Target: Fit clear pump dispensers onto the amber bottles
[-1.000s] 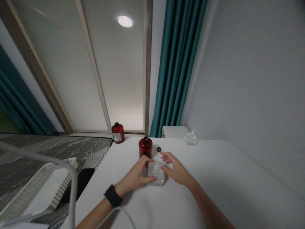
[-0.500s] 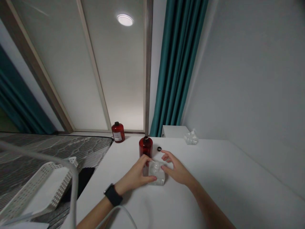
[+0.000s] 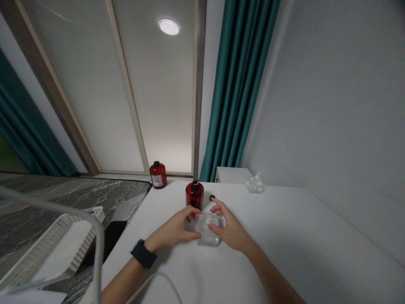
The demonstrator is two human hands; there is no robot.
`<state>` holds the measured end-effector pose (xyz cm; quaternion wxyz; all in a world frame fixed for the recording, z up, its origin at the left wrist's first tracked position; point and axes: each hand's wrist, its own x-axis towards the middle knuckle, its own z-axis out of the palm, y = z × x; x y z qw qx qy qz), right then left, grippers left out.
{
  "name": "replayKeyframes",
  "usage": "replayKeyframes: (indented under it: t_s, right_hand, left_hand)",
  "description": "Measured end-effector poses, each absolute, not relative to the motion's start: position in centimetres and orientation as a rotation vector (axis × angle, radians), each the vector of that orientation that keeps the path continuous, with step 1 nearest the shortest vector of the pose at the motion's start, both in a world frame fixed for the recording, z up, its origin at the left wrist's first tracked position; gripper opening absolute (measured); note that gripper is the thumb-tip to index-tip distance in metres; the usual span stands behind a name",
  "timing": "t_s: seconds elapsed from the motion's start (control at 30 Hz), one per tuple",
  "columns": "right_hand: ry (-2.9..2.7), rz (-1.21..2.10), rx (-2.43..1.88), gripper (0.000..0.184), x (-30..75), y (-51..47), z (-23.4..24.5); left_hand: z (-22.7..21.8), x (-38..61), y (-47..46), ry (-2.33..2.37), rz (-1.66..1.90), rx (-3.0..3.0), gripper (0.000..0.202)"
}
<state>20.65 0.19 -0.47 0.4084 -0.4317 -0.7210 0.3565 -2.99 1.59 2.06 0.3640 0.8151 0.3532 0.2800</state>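
Head view: left hand [image 3: 172, 230] and right hand [image 3: 233, 232], each grip spread, flank one clear bottle [image 3: 208, 241] before two red bottles [image 3: 194, 195] [image 3: 157, 173].

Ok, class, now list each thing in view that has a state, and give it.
Far red bottle: upright, capped
Nearer red bottle: upright, apparently uncapped
Black cap: lying loose
Clear container: upright, top unclear
Far clear object: too blurred to tell
Round light: lit
Teal curtain: gathered
White basket: upright

The left hand [image 3: 172, 228] has shifted slightly leftward.
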Motion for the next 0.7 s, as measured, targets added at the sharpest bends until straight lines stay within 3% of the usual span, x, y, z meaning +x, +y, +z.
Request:
replayKeyframes:
  t_s: [0.2,0.5,0.7]
  right_hand:
    - [-1.879,0.813,-1.093,0.062,21.7,0.3,-0.2]
    - [-1.874,0.889,-1.050,0.079,20.7,-0.1,-0.6]
    - [-1.858,0.862,-1.066,0.072,21.3,0.2,-0.7]
  left_hand:
    - [1.5,-2.9,1.7,0.883,0.714,2.072,0.047]
    - [1.1,-2.8,1.5,0.832,0.698,2.047,0.046]
    - [1.0,-2.9,1.6,0.837,0.700,2.046,0.046]
